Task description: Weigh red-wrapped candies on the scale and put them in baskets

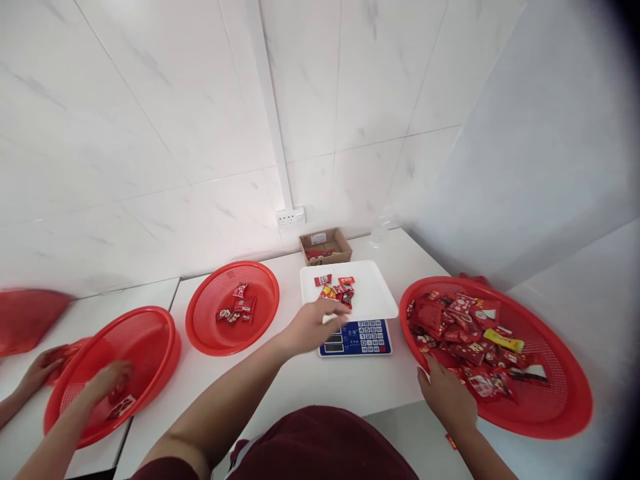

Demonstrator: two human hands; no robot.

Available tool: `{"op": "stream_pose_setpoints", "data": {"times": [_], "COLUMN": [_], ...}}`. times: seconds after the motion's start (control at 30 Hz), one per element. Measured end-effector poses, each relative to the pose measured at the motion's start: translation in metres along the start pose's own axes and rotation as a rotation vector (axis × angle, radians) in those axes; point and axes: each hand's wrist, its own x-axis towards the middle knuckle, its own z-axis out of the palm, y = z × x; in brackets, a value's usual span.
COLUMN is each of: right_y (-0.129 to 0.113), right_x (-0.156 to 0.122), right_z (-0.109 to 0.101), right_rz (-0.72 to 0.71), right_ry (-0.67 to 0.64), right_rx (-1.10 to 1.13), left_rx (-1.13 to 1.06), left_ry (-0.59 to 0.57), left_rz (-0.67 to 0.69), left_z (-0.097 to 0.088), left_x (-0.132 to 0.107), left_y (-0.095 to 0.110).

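My left hand point(316, 325) reaches over the near edge of the white tray of a digital scale point(367, 337). Its fingers are stretched out and parted, close to several small red and yellow snack packets point(345, 289) on the tray; I see nothing held. My right hand point(449, 395) is at the near-left rim of a large red plastic basket point(560, 400), fingers bent over the rim and thumb outside. That basket is heaped with red snack packets point(463, 327), with a yellow packet point(504, 340) on top.
A second red basket point(200, 293) holds a few packets. Left of it, another person's hand point(107, 383) reaches into a red basket point(167, 347), and another hand point(45, 367) is beside it. An open cardboard box point(341, 248) stands by the wall, below a socket point(290, 217).
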Motion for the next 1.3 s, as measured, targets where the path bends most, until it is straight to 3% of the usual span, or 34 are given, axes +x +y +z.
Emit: {"op": "stream_pose_setpoints", "data": {"times": [0.1,0.23,0.37,0.53,0.67,0.8,0.87,0.9,1.0,1.13,1.3], "right_y": [0.0,-0.001,0.001,0.002,-0.002,0.005,0.019,0.028,0.056,0.066,0.039], "right_x": [0.001,0.0,0.001,0.002,-0.001,0.005,0.013,0.018,0.035,0.063,0.089], "right_z": [0.0,0.001,0.004,0.006,0.002,-0.007,-0.012,-0.015,-0.02,-0.014,0.004], "right_rz": [0.009,0.009,0.008,0.013,0.026,0.072,0.079,0.082,0.13,0.125,0.074], "right_ry": [-0.011,0.016,0.045,0.055,0.071,-0.004,-0.023,-0.02,-0.014,-0.079,-0.097], "right_rx": [0.024,0.026,0.048,0.068,0.13,0.468,0.603,0.633,0.66,0.647,0.622], "left_rx": [0.289,0.37,0.426,0.277,0.143,-0.096,-0.713,-0.971,-1.397,-1.528,-1.404], "left_ry": [0.029,-0.02,-0.011,0.099,0.182,0.236,0.211,0.145,0.034,-0.001,0.069], "left_rz": [-0.238,-0.288,-0.324,-0.371,-0.359,-0.449,-0.558,-0.581,-0.673,-0.792,-0.801], "left_z": [0.015,0.036,0.053,0.058,0.044,0.026,0.019,0.018,0.025,0.05,0.06], "left_x": [0.038,0.08,0.102,0.107,0.094,0.059,0.03,0.014,-0.031,-0.056,-0.043], "left_y": [-0.033,-0.067,-0.076,-0.072,-0.065,-0.056,-0.05,-0.046,-0.035,-0.023,-0.012]}}
